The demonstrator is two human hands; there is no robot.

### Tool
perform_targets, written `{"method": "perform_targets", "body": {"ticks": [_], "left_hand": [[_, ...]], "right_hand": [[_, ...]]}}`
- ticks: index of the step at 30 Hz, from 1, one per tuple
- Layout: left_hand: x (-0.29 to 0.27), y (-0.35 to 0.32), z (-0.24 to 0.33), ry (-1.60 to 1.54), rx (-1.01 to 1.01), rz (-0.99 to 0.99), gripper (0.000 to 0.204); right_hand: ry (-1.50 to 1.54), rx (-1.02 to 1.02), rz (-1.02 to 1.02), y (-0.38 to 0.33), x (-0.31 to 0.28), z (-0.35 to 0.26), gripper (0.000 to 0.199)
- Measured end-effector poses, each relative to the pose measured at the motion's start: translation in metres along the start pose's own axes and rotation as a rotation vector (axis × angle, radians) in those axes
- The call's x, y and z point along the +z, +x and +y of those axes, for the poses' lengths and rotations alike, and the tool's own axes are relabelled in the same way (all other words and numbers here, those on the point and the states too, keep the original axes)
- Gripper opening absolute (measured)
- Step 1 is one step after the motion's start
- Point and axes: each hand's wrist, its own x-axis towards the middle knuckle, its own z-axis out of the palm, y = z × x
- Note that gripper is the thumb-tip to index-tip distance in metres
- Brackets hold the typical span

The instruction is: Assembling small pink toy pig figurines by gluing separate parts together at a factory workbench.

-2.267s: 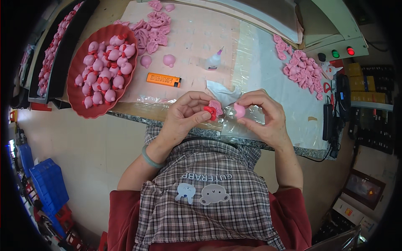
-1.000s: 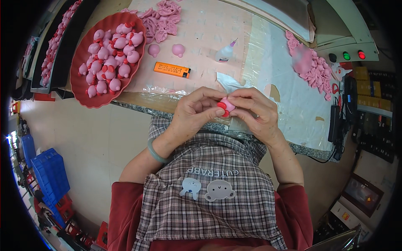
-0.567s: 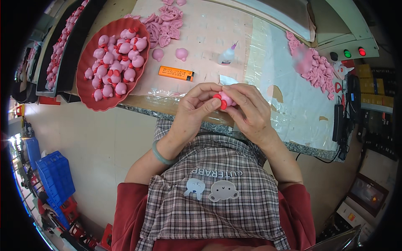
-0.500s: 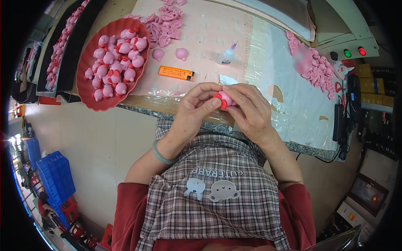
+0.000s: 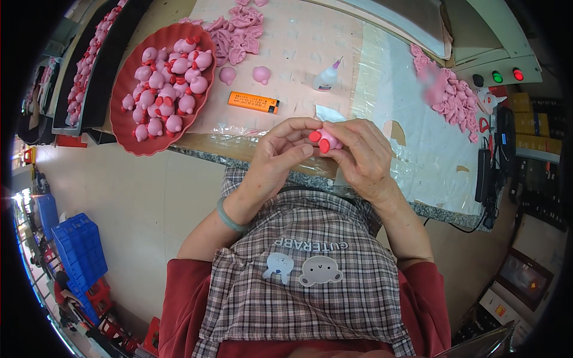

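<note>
A small pink toy figure [image 5: 332, 138] with red feet is up in front of me, above the table's near edge. My right hand [image 5: 363, 156] pinches its body between thumb and fingers. Curled round its other side, my left hand [image 5: 279, 146] touches the top with its fingertips, while the thumb lies just off the red feet. Fingers hide part of the toy. Just beyond the hands lies a small white piece [image 5: 328, 113]. An orange lighter [image 5: 253, 102] and a squeeze bottle with a purple needle tip [image 5: 326, 77] are farther back.
At left, a red scalloped bowl [image 5: 119, 122] holds many pink figures, beside a dark tray [image 5: 98, 77] of more. Two pink balls [image 5: 261, 74] sit near soft pink pieces [image 5: 239, 36]; another pink pile [image 5: 453, 101] lies right. A machine [image 5: 507, 65] with lit buttons overhangs the table.
The toy has turned and shifted slightly right, its red feet now pointing more to the left. My left thumb has come away from the feet.
</note>
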Motion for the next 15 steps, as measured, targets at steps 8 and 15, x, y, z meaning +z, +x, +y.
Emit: {"method": "perform_targets", "body": {"ticks": [8, 15], "left_hand": [[-0.003, -0.004, -0.008, 0.069, 0.099, 0.001, 0.027], [-0.009, -0.003, -0.016, 0.145, 0.23, -0.05, 0.024]], "right_hand": [[0.322, 0.301, -0.085, -0.003, -0.005, -0.012, 0.039], [0.299, 0.325, -0.068, -0.001, -0.009, -0.02, 0.037]]}}
